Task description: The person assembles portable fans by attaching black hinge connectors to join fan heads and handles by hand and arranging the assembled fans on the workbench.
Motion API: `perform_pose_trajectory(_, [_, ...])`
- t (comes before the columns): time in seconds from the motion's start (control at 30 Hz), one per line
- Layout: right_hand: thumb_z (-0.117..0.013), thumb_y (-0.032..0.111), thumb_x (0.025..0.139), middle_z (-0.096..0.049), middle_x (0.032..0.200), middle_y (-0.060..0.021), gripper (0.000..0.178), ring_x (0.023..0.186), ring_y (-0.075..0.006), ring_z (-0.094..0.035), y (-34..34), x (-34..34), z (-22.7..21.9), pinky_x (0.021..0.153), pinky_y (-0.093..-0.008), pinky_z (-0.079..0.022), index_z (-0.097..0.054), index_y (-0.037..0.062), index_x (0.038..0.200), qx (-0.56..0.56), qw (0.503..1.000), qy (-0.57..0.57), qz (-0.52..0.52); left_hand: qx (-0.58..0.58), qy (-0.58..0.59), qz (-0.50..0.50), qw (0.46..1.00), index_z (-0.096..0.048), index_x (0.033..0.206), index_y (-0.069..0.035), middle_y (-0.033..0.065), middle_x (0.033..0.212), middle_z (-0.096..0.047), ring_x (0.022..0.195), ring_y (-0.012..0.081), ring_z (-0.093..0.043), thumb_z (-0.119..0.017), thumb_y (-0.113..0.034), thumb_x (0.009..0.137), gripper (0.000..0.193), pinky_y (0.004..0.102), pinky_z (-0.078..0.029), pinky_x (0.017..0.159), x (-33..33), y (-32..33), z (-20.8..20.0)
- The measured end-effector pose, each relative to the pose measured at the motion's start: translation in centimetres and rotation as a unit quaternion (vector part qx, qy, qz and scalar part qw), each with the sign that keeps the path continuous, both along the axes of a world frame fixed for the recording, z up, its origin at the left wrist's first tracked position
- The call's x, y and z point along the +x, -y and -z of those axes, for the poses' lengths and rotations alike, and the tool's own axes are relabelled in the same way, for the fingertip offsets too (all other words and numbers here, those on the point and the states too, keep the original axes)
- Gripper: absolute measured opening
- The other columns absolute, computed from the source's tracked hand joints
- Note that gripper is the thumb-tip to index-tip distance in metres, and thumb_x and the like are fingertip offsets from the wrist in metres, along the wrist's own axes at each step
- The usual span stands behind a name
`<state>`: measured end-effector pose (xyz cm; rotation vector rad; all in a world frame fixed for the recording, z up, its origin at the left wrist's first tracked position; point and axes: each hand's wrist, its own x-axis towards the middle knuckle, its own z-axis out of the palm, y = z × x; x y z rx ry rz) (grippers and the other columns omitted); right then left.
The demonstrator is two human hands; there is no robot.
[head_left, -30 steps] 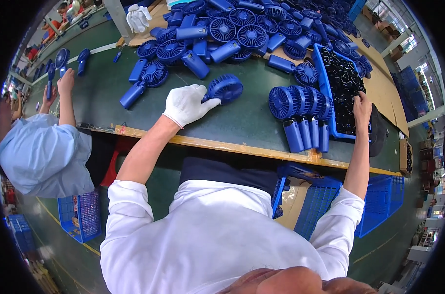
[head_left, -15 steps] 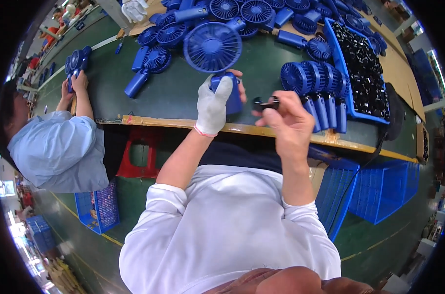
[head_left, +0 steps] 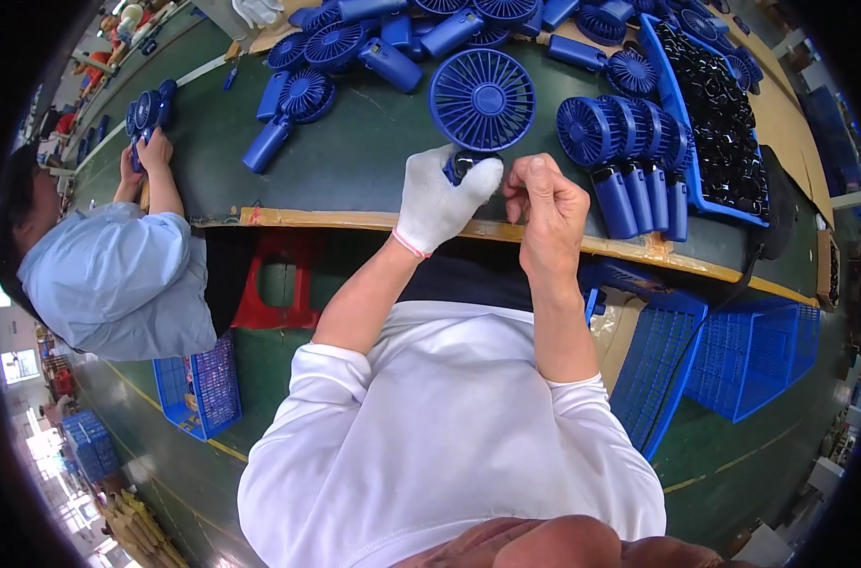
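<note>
My left hand point(head_left: 445, 197), in a white glove, is closed round the handle of a blue handheld fan point(head_left: 483, 100), whose round grille points up and away from me. A black glossy part point(head_left: 463, 167) shows at the fan's neck, beside my gloved thumb. The handle is mostly hidden by the glove. My bare right hand point(head_left: 550, 206) is just right of the neck, its fingers curled in close to the left thumb. Whatever those fingers hold, if anything, is hidden. To the right, several finished-looking blue fans point(head_left: 629, 142) lie in a neat overlapping row.
A blue tray point(head_left: 700, 185) of black parts stands at the right. Many blue fans point(head_left: 336, 45) are heaped at the back of the green table point(head_left: 355, 180). On the left, a co-worker point(head_left: 118, 275) holds a fan. Blue crates point(head_left: 748, 364) and a red stool point(head_left: 277, 293) are below.
My right hand has moved up and left to the held fan. The black part that it pinched now shows at the fan's neck. The fan shifted right in view.
</note>
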<state>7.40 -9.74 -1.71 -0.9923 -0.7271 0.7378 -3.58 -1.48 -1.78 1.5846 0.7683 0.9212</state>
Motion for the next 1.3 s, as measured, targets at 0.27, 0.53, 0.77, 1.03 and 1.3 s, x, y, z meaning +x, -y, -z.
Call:
perform_pose_trajectory(0.27, [-0.049, 0.049, 0.098, -0.046, 0.065, 0.0036, 0.05, 0.056, -0.0052, -0.041, -0.6, 0.0, 0.5, 0.047, -0.0237, -0.032, -0.061, 0.0035, 0.081, -0.083, 0.995, -0.004, -0.054, -0.151, 0.109, 0.079, 0.979, -0.063, 0.086, 0.004, 0.006, 0.065, -0.063, 0.056, 0.012, -0.061, -0.053, -0.03, 0.095, 0.037, 0.0265, -0.05, 0.052, 0.9, 1.4, -1.8])
perform_pose_trajectory(0.53, [-0.069, 0.03, 0.089, -0.059, 0.074, -0.0009, 0.032, 0.066, -0.0041, -0.051, -1.2, 0.3, -0.8, 0.055, -0.0227, -0.042, -0.064, -0.0012, 0.083, -0.116, 0.987, -0.073, -0.088, -0.283, 0.15, 0.045, 0.946, -0.06, 0.092, -0.007, 0.0036, 0.081, -0.063, 0.068, 0.0112, -0.063, -0.035, -0.053, 0.101, 0.053, 0.0243, -0.052, 0.059, 1.5, 2.1, -0.2])
perform_pose_trajectory(0.77, [-0.071, 0.033, 0.084, -0.061, 0.066, -0.0055, 0.038, 0.04, -0.0064, -0.048, -1.3, 2.1, 0.2, 0.032, -0.0224, -0.036, -0.063, -0.0044, 0.084, -0.128, 0.98, -0.098, -0.121, -0.345, 0.094, 0.054, 0.932, -0.058, 0.089, -0.005, 0.0095, 0.068, -0.062, 0.053, 0.0201, -0.061, -0.033, -0.058, 0.099, 0.059, 0.0314, -0.052, 0.048, 2.1, 2.1, -0.9])
perform_pose_trajectory(1.03, [-0.078, 0.022, 0.073, -0.067, 0.083, -0.0118, 0.04, 0.054, -0.0124, -0.061, -0.3, 2.0, -1.5, 0.043, -0.026, -0.05, -0.065, -0.0031, 0.101, -0.105, 0.983, 0.151, -0.006, -0.319, 0.099, 0.149, 0.931, -0.05, 0.117, -0.009, 0.0099, 0.081, -0.061, 0.052, 0.0218, -0.061, -0.025, -0.057, 0.1, 0.057, 0.0339, -0.052, 0.043, 2.2, 2.0, -0.8])
perform_pose_trajectory(1.3, [-0.063, 0.045, 0.091, -0.067, 0.095, -0.0139, 0.052, 0.066, -0.0143, -0.066, 0.4, 5.5, -0.5, 0.055, -0.0237, -0.055, -0.062, -0.004, 0.109, 0.084, 0.967, -0.099, -0.218, -0.405, 0.173, 0.352, 0.826, -0.048, 0.126, -0.003, 0.0168, 0.084, -0.064, 0.061, 0.023, -0.063, -0.023, -0.07, 0.094, 0.078, 0.0306, -0.05, 0.051, 2.0, 3.2, -1.0])
